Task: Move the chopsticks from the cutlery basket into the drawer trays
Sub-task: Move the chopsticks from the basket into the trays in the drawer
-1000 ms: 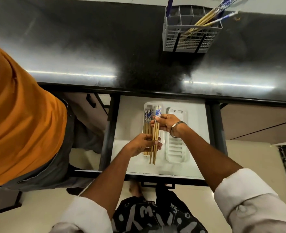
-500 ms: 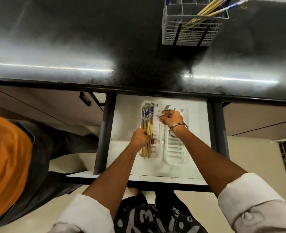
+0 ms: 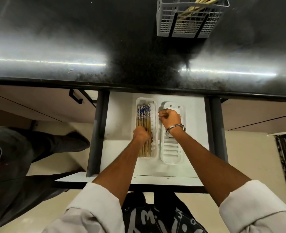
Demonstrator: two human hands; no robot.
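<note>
Several wooden chopsticks (image 3: pixel 144 115) with blue-and-white tops lie lengthwise in the left white tray (image 3: pixel 154 105) of the open drawer (image 3: pixel 118 118). My left hand (image 3: pixel 141 135) sits on their lower half with its fingers curled round the bundle. My right hand (image 3: pixel 170 117) hovers as a loose fist over the top of the right white tray (image 3: pixel 171 153), which shows only its slots, and holds nothing. At the back of the counter, the grey cutlery basket (image 3: pixel 165 27) has more chopsticks (image 3: pixel 201 4) leaning in its right compartment.
The dark glossy counter (image 3: pixel 88 39) overhangs the back of the drawer. Another person in dark trousers (image 3: pixel 21 157) stands close on the left. A cabinet door with a black handle (image 3: pixel 75 96) is left of the drawer.
Both hands lowered a bundle of chopsticks into the left tray. My right hand let go and shifted right over the other tray. The person on the left moved further out of frame.
</note>
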